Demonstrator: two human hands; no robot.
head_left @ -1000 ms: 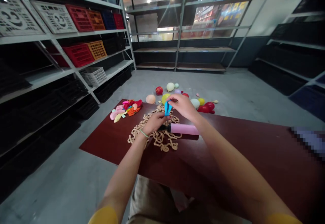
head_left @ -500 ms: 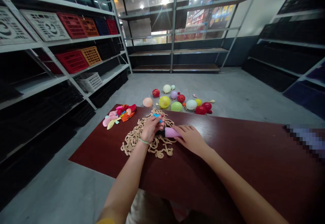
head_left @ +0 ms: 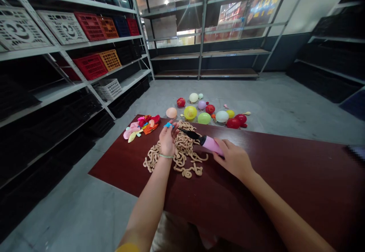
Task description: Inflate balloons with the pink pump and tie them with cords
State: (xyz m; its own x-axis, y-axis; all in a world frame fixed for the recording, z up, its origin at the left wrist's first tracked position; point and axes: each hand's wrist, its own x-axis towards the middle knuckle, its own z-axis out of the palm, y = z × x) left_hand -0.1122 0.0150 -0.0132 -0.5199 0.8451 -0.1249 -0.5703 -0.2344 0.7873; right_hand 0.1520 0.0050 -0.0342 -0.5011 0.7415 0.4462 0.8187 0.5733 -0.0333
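My left hand [head_left: 167,139] is closed around a small blue uninflated balloon [head_left: 168,125], held over a tangled pile of tan cord [head_left: 179,153] on the dark red table [head_left: 270,183]. My right hand [head_left: 233,158] grips the pink body of a hand pump [head_left: 210,144]. The pump's black nozzle [head_left: 189,133] points left toward the blue balloon, a little short of it.
A heap of flat coloured balloons [head_left: 142,124] lies at the table's far left corner. Several inflated balloons [head_left: 208,112] rest on the grey floor beyond. Metal shelving with plastic crates [head_left: 91,63] lines the left side, and shelves [head_left: 205,54] stand at the back.
My right hand let go of the blue balloon, dropped to the pump and lifted it so the nozzle points left. My left hand took the balloon and raised it.
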